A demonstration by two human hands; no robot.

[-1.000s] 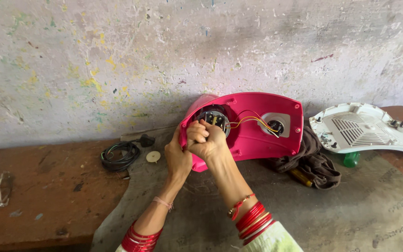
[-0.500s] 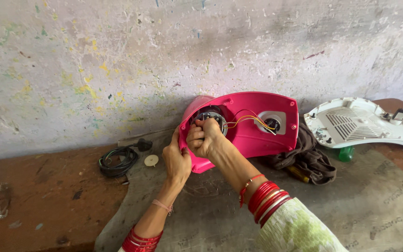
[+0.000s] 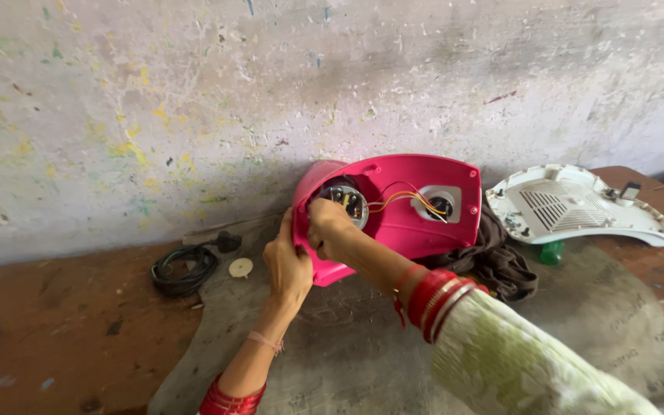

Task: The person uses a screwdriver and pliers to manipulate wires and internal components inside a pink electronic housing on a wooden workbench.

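Observation:
A pink plastic appliance housing [image 3: 401, 223] stands on its side against the wall, its open underside facing me. Inside it sit a round motor part [image 3: 350, 201] and yellow and orange wires [image 3: 413, 198] that run to a grey socket [image 3: 443, 204]. My left hand [image 3: 287, 265] grips the housing's left edge and steadies it. My right hand [image 3: 330, 230] reaches in with closed fingers at the motor part; whether it pinches anything is hidden.
A white vented base cover [image 3: 574, 206] lies at the right on the wooden bench. A dark cloth [image 3: 493, 257] is bunched below the housing. A coiled black cable [image 3: 182, 269] and a small white disc [image 3: 240, 267] lie to the left. A grey mat [image 3: 363, 346] covers the bench.
My right forearm has swung in from the right and lower, with the sleeve now in view. The housing and my left hand stay in place.

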